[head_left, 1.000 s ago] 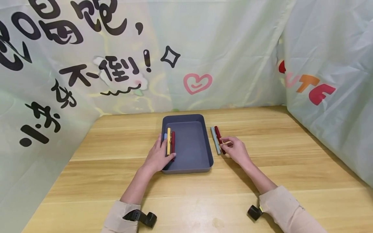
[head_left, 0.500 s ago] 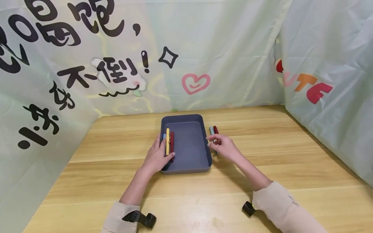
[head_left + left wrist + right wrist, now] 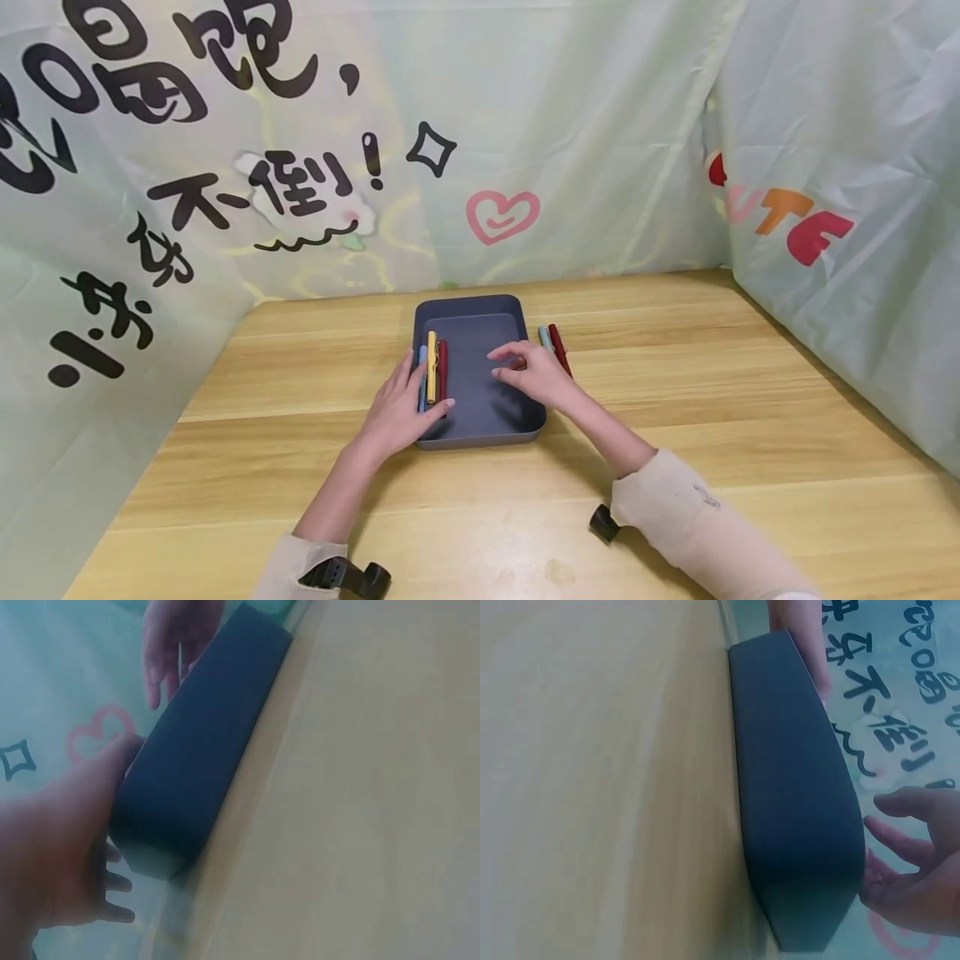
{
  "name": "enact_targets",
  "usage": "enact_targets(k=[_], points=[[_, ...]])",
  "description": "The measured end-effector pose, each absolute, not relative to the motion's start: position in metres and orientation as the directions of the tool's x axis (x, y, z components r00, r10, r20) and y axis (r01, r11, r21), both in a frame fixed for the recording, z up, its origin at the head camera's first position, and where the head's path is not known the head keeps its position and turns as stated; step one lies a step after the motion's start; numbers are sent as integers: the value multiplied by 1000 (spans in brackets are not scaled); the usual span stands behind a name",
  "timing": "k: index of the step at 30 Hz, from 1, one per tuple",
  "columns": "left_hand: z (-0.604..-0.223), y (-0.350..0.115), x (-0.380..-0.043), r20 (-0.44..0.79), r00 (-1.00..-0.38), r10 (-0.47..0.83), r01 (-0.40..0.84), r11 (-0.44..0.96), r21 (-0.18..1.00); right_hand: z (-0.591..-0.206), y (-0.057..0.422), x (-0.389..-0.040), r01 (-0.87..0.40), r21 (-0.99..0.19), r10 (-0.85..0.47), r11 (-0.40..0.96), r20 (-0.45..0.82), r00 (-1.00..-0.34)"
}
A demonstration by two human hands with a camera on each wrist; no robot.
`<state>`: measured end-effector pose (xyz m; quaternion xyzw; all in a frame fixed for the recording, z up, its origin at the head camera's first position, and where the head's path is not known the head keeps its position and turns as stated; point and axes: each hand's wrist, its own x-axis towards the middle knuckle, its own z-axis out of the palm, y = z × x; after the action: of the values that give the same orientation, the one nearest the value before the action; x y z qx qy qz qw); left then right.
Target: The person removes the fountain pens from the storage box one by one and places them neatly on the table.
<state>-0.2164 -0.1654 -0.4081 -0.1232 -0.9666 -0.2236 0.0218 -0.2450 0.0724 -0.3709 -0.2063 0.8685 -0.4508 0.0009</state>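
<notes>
A dark blue-grey tray (image 3: 480,443) sits on the table; its outer wall fills both wrist views. Along its left inside lie a blue pen (image 3: 423,354), a yellow pen (image 3: 432,367) and a red pen (image 3: 443,367). My left hand (image 3: 393,415) is at the tray's left side beside these pens, fingers spread and thumb over the inside. Above the tray's right half hovers my right hand (image 3: 538,377), fingers loosely bent, holding nothing visible. Past the tray's right wall lie a light blue pen (image 3: 545,337) and a dark red pen (image 3: 558,344), partly hidden by that hand.
The wooden table (image 3: 675,400) meets fabric walls behind and at both sides. Printed lettering and a pink heart (image 3: 502,217) mark the back fabric. A black wrist camera (image 3: 604,523) hangs under the right sleeve, another (image 3: 371,581) by the left.
My right hand has moved left from the two pens outside the tray to over its inside. My left hand has shifted slightly, showing more of the blue pen. The pens look unmoved.
</notes>
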Motion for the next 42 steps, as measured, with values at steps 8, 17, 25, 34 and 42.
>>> enact_targets(k=[8,17,25,34,42], points=[[-412,-169,-213,83,-968,235,247,861,445,-369,42,-249,-340,-779,-369,527,151,-917],[-412,-168,-212,58,-971,232,231,847,478,-377,16,-259,-305,-801,-373,515,111,-921],[-411,-168,-211,41,-974,224,215,843,492,-388,0,-265,-275,-814,-383,512,70,-921],[-413,-167,-211,37,-972,231,218,835,506,-402,0,-267,-289,-797,-393,529,72,-917],[-411,-168,-211,39,-972,233,222,841,493,-407,-1,-264,-400,-720,-485,567,102,-869]])
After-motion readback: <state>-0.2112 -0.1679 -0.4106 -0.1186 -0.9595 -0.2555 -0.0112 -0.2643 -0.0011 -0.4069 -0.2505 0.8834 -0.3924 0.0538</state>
